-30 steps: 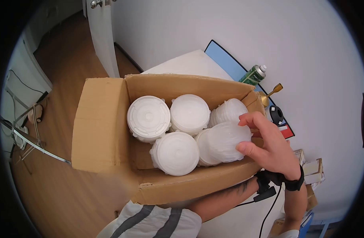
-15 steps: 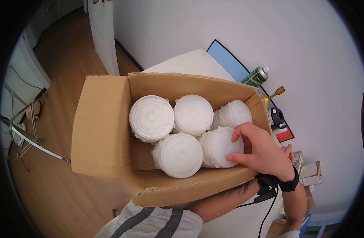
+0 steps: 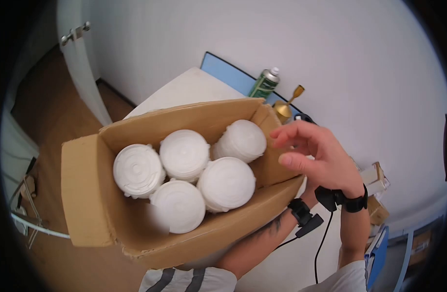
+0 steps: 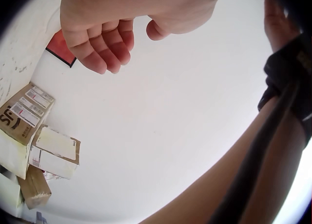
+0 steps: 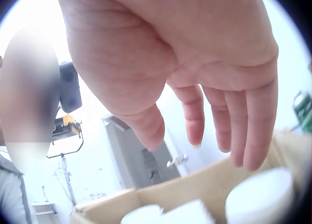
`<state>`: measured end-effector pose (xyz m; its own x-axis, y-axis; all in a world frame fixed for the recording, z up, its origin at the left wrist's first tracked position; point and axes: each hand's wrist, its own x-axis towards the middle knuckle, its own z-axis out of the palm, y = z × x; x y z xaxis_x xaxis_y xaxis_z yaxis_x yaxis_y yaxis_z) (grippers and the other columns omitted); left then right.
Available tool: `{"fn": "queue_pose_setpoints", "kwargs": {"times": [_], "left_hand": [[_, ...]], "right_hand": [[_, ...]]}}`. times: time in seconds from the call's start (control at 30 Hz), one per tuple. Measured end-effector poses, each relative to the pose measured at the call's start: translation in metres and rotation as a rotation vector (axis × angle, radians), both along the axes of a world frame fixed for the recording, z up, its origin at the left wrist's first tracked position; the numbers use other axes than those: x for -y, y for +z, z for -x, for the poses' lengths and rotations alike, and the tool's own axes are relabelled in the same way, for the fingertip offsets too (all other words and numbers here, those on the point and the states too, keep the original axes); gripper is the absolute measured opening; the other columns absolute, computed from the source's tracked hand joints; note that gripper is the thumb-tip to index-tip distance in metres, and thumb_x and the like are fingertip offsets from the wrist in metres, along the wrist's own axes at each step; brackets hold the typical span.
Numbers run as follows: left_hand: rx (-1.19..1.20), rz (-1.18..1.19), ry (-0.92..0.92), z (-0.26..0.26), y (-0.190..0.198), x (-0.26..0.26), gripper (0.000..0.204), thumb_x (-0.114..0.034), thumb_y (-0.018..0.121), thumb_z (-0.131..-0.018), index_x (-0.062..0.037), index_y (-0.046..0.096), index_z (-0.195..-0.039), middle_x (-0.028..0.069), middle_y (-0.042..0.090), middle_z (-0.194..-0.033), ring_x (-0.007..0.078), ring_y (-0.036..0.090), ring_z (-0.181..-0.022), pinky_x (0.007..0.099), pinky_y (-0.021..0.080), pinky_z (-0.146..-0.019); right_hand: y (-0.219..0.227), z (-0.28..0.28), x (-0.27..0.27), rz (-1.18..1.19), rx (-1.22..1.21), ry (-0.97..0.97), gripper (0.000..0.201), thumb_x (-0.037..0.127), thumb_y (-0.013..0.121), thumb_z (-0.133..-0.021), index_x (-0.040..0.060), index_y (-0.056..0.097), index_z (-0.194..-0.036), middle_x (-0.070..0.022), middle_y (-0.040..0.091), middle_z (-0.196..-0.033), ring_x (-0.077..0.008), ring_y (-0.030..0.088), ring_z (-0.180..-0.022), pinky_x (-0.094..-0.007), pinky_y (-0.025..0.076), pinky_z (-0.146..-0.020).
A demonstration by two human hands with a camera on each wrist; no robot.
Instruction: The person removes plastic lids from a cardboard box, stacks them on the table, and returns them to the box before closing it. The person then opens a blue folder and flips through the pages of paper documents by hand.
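Stacks of round white lids stand in the cardboard box: two at the left and middle rear, one leaning at the right rear, two along the near side. My right hand hovers over the box's right end, fingers bent and apart, holding nothing, beside the near-right stack. In the right wrist view this hand hangs above the box with an empty palm. My left hand, mostly hidden behind the right one in the head view, shows in the left wrist view with loosely bent, empty fingers.
Behind the box, a green spray can, a brass object and a blue panel are by the wall. Small cartons lie at the right. A black cable runs from my wrist gear over the white table.
My right hand has let go of the translucent lids it set on the near-right stack and has risen away from them. The head view has shifted, so the box appears further left.
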<state>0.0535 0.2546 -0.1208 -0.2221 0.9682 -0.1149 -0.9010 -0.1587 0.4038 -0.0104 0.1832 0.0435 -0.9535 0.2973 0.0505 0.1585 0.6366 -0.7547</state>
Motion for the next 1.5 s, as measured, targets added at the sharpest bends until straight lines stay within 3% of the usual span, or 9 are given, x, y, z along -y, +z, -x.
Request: {"fn": "queue_pose_setpoints", "kwargs": {"times": [0.1, 0.27, 0.4, 0.63, 0.93, 1.3, 1.37, 1.43, 1.5], "left_hand": [[0.024, 0.002, -0.041, 0.011, 0.016, 0.019, 0.019, -0.029, 0.057, -0.103, -0.0103, 0.059, -0.1, 0.002, 0.063, -0.083, 0.0125, 0.062, -0.075, 0.0303, 0.051, -0.068], [-0.063, 0.102, -0.031, 0.0, 0.005, 0.016, 0.012, -0.021, 0.059, -0.1, -0.0104, 0.056, -0.095, -0.0022, 0.051, -0.072, 0.0096, 0.049, -0.057, 0.0281, 0.041, -0.052], [-0.027, 0.128, 0.076, 0.004, 0.006, 0.014, 0.012, -0.019, 0.059, -0.099, -0.0099, 0.054, -0.094, -0.0038, 0.044, -0.067, 0.0083, 0.041, -0.048, 0.0268, 0.03, -0.044], [-0.072, 0.118, 0.068, 0.004, 0.003, 0.014, 0.011, -0.018, 0.06, -0.099, -0.0101, 0.055, -0.093, -0.0037, 0.046, -0.067, 0.0087, 0.044, -0.049, 0.0269, 0.034, -0.045], [-1.505, -0.04, -0.19, -0.054, -0.033, 0.017, 0.027, -0.024, 0.062, -0.095, 0.0015, 0.064, -0.086, 0.0149, 0.072, -0.079, 0.0321, 0.071, -0.075, 0.045, 0.054, -0.069], [-1.19, 0.109, 0.242, -0.026, -0.011, 0.019, 0.019, -0.022, 0.067, -0.093, -0.0041, 0.063, -0.092, 0.0152, 0.072, -0.082, 0.0373, 0.071, -0.079, 0.0485, 0.055, -0.072], [-1.089, 0.142, 0.386, -0.02, -0.012, 0.013, 0.033, -0.026, 0.067, -0.094, -0.0047, 0.055, -0.117, 0.0245, 0.065, -0.12, 0.0423, 0.064, -0.11, 0.0502, 0.052, -0.087], [-1.075, 0.182, 0.555, -0.024, -0.02, 0.004, 0.043, -0.028, 0.068, -0.095, -0.0044, 0.051, -0.126, 0.0288, 0.058, -0.134, 0.0453, 0.058, -0.121, 0.051, 0.051, -0.094], [-1.043, 0.349, 0.462, -0.028, -0.021, 0.002, 0.063, -0.04, 0.064, -0.098, -0.0027, 0.041, -0.144, 0.0341, 0.042, -0.148, 0.0499, 0.046, -0.134, 0.0518, 0.045, -0.105]], "right_hand": [[0.033, -0.035, -0.053, -0.108, -0.173, -0.422, 0.022, 0.018, 0.071, -0.097, -0.0016, 0.066, -0.106, -0.004, 0.071, -0.09, -0.009, 0.064, -0.084, -0.0287, 0.055, -0.077], [-0.033, -0.102, -0.185, -0.503, 0.081, -0.747, 0.042, 0.028, 0.075, -0.091, -0.0072, 0.067, -0.111, -0.0217, 0.075, -0.101, -0.0313, 0.074, -0.096, -0.0389, 0.058, -0.085], [-0.13, -0.129, -0.223, -0.763, 0.122, -0.722, 0.073, 0.017, 0.082, -0.082, 0.0057, 0.05, -0.146, -0.0291, 0.051, -0.143, -0.0421, 0.056, -0.131, -0.0436, 0.052, -0.105], [-0.166, -0.137, -0.259, -0.99, 0.076, -0.562, 0.038, 0.009, 0.078, -0.083, 0.0065, 0.062, -0.118, -0.0181, 0.055, -0.135, -0.0393, 0.059, -0.121, -0.0452, 0.055, -0.096], [-0.207, -0.143, -0.247, -0.935, -0.041, -0.496, 0.035, 0.018, 0.078, -0.085, 0.0046, 0.059, -0.112, -0.0205, 0.059, -0.122, -0.0428, 0.06, -0.11, -0.0511, 0.052, -0.089], [-0.219, -0.142, -0.251, -0.541, 0.107, -0.582, 0.057, 0.026, 0.081, -0.073, 0.0013, 0.05, -0.114, -0.0268, 0.065, -0.101, -0.0424, 0.064, -0.093, -0.0503, 0.052, -0.084], [-0.216, -0.176, -0.243, -0.152, -0.074, -0.497, 0.047, 0.025, 0.078, -0.083, 0.0034, 0.048, -0.112, -0.0131, 0.062, -0.1, -0.0217, 0.057, -0.091, -0.0391, 0.052, -0.077], [-0.207, -0.207, -0.225, -0.025, 0.012, -0.591, 0.035, 0.021, 0.061, -0.099, 0.0032, 0.053, -0.128, -0.0112, 0.065, -0.118, -0.0205, 0.061, -0.104, -0.0377, 0.053, -0.089], [-0.215, -0.24, -0.213, 0.811, -0.291, -0.569, 0.048, 0.019, 0.057, -0.104, 0.0017, 0.047, -0.147, -0.0104, 0.059, -0.137, -0.0264, 0.059, -0.126, -0.0394, 0.05, -0.107]]}}
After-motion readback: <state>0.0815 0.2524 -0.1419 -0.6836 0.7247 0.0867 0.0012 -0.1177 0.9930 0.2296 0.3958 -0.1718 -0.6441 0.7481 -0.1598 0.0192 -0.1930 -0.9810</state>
